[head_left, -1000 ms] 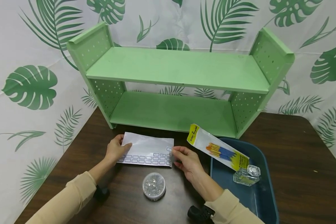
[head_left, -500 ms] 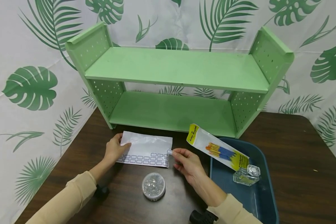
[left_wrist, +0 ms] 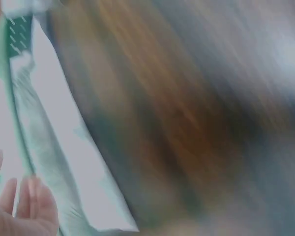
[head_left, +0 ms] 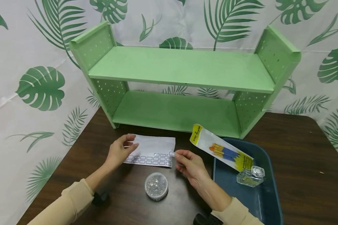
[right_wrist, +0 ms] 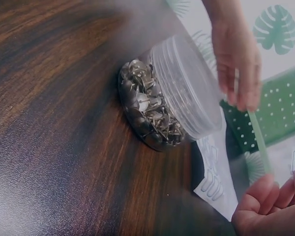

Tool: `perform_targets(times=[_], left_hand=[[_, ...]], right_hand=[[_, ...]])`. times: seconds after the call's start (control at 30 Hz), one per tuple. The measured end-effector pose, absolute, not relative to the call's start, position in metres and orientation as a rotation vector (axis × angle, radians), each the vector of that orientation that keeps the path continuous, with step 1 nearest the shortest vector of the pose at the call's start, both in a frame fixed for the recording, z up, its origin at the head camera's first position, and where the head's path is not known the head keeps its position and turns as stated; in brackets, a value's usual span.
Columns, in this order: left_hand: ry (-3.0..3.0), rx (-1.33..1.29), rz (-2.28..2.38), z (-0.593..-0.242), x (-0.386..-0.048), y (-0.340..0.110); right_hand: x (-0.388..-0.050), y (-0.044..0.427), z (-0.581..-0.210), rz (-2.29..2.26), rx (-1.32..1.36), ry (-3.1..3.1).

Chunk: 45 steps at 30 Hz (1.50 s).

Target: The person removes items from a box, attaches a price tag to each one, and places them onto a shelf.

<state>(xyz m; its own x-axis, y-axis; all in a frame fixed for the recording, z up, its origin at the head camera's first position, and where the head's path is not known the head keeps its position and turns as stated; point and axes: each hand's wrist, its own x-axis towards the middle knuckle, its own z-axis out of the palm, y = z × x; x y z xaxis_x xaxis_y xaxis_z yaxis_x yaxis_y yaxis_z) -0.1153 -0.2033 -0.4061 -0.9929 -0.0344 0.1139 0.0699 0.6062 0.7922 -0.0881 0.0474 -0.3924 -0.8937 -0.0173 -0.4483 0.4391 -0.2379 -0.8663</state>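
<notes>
A small blue-bordered label sticker (head_left: 172,154) is pinched between the thumb and fingertips of my right hand (head_left: 192,167). Behind it on the table lies the white label sheet (head_left: 155,144), whose lower rows still carry several labels. My left hand (head_left: 120,150) hovers over the sheet's left edge with thumb and fingers apart, and nothing is seen between them. In the left wrist view the fingers (left_wrist: 37,201) are loosely bent, and much of that view is blurred. Nearer to me stands a round clear tub (head_left: 156,186); the right wrist view shows metal thumbtacks (right_wrist: 150,105) inside.
Across the back of the dark wooden table (head_left: 295,150) stands a green two-tier shelf (head_left: 180,67). To the right is a blue tray (head_left: 274,190) holding a glass bottle (head_left: 250,177). A packet of paintbrushes (head_left: 221,148) leans across the tray's rim.
My right hand has drawn the label off the sheet to the right. My left hand has let go of the sheet's left edge and lifted slightly.
</notes>
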Motion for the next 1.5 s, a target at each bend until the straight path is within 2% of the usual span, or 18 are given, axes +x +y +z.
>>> perform_targets(times=[0.13, 0.43, 1.5], left_hand=[[-2.672, -0.235, -1.543, -0.393, -0.102, -0.176], [-2.694, -0.422, -1.789, -0.382, -0.085, -0.142], [-2.844, -0.568, -1.83, -0.383, -0.065, -0.14]], right_hand=[[-0.083, 0.049, -0.391, -2.187, 0.482, 1.731], [-0.071, 0.045, -0.393, -2.177, 0.396, 1.739], [-0.046, 0.048, -0.395, -2.031, 0.268, 1.903]])
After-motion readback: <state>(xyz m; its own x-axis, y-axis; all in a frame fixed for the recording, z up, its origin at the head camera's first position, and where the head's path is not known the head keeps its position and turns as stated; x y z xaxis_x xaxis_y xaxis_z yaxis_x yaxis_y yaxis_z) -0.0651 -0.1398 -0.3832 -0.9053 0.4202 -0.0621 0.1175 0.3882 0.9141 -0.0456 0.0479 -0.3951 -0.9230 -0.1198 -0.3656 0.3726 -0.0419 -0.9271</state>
